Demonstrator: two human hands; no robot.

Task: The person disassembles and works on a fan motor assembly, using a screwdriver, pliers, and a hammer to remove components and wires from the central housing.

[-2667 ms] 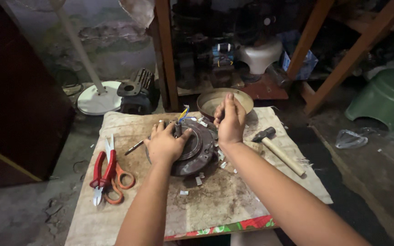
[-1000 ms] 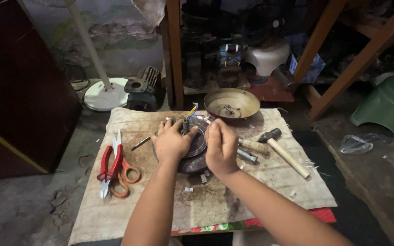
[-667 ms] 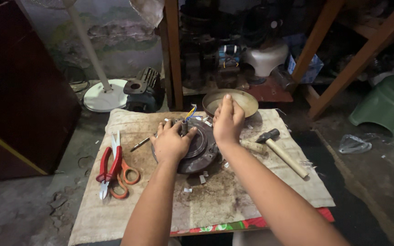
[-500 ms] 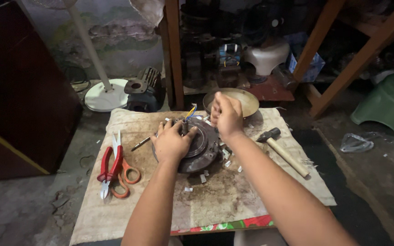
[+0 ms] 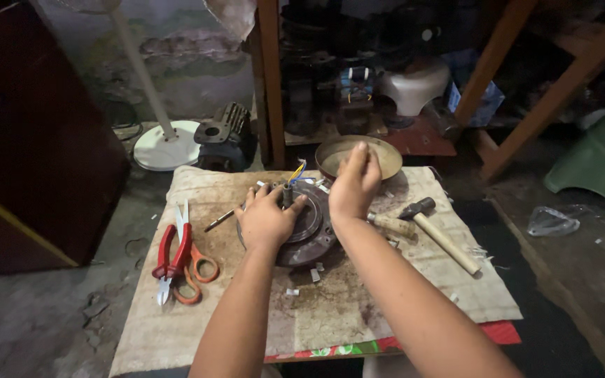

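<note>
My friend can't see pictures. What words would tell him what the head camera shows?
A person's left hand presses on a round dark metal motor part on a cloth-covered table, while the right hand is raised above it near a metal bowl. A hammer, red pliers and orange scissors lie nearby.
</note>
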